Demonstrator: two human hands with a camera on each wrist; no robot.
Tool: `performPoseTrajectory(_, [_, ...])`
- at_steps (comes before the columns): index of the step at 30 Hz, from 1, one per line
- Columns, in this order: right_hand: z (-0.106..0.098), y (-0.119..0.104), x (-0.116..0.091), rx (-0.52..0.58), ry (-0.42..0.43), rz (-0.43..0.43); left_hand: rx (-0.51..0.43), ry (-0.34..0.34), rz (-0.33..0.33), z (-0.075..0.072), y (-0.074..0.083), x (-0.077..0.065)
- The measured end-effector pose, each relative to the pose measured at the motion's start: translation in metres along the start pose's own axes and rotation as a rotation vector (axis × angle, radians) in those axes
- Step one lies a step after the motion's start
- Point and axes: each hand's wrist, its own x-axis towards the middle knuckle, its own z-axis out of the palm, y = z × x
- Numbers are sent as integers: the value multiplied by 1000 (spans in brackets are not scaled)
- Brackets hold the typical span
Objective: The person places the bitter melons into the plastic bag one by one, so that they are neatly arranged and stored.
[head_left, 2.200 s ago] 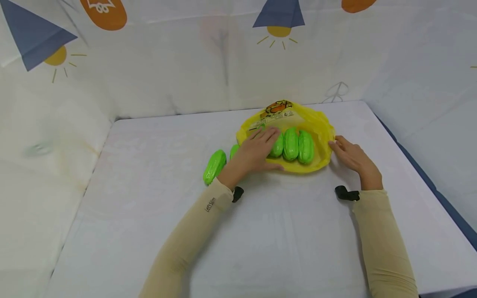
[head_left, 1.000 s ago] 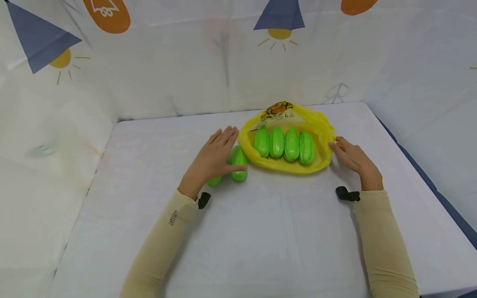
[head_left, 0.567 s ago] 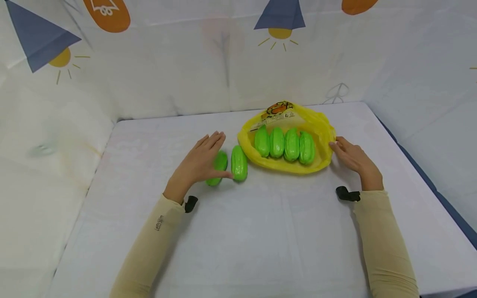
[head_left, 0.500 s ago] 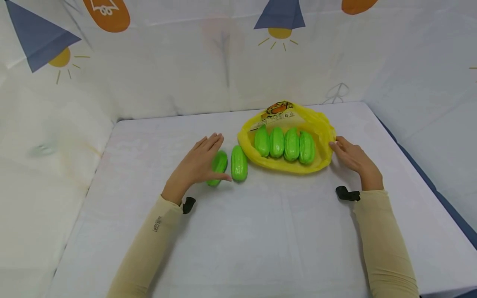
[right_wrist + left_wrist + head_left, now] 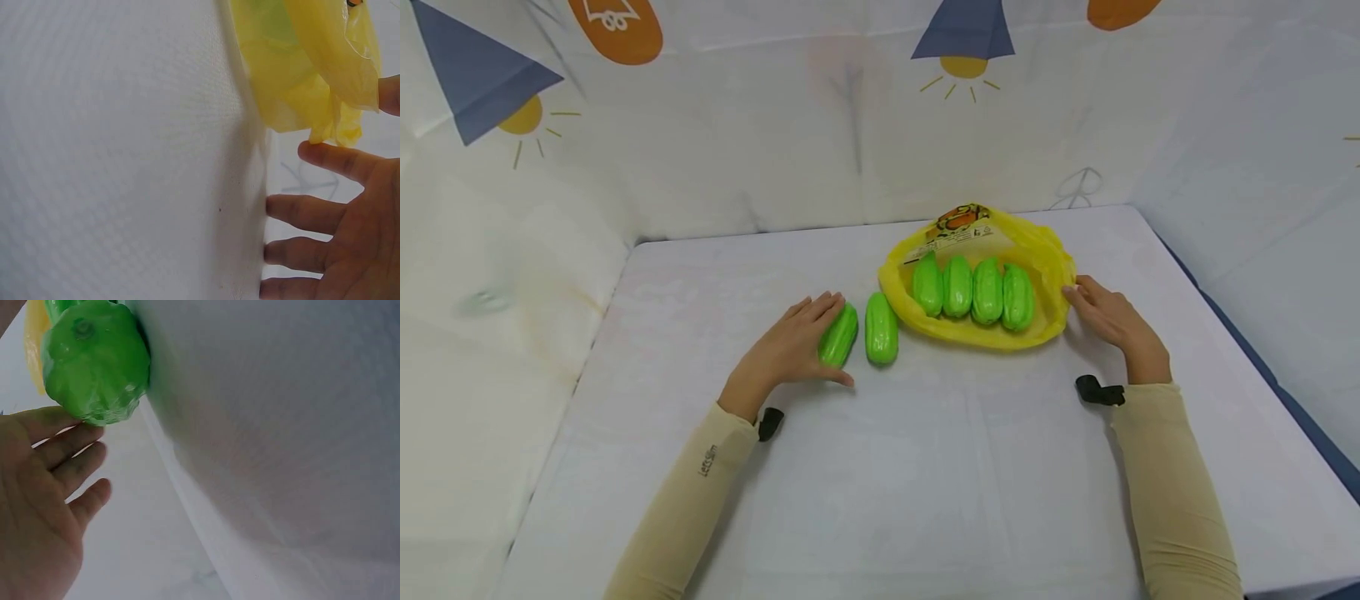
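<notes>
My left hand (image 5: 784, 350) reaches around the leftmost glossy green cucumber-shaped piece (image 5: 839, 335), fingers along its far-left side and thumb held away in front. In the left wrist view its rounded end (image 5: 94, 359) sits right at my extended fingertips. A second green piece (image 5: 881, 329) lies just to the right, outside the bag. Several more green pieces (image 5: 987, 292) stand in a row inside an opened yellow plastic bag (image 5: 992, 337) with a printed back. My right hand (image 5: 1112, 317) holds the bag's right rim between thumb and index finger; its other fingers are straight.
A white cloth covers the table (image 5: 925, 483), which meets a white sheet wall (image 5: 760, 150) printed with lamps at the back. Another sheet (image 5: 1270, 217) hangs along the right side, above a dark blue strip. A black wrist mount (image 5: 1097, 390) sticks out beside the right sleeve.
My left hand has left the bag's green pieces, uncovering them, and moved left and down to the leftmost green piece. My right hand has stayed at the bag rim.
</notes>
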Motion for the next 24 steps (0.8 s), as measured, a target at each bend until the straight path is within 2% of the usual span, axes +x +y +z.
performPoseTrajectory(4, [0, -1, 0, 5, -2, 7, -20, -29, -7, 3, -2, -1])
performPoseTrajectory(17, [0, -1, 0, 20, -12, 24, -151, -140, -95, 1, -9, -8])
performPoseTrajectory(24, [0, -1, -1, 11, -10, 27, -151, -136, -107, 3, -13, -5])
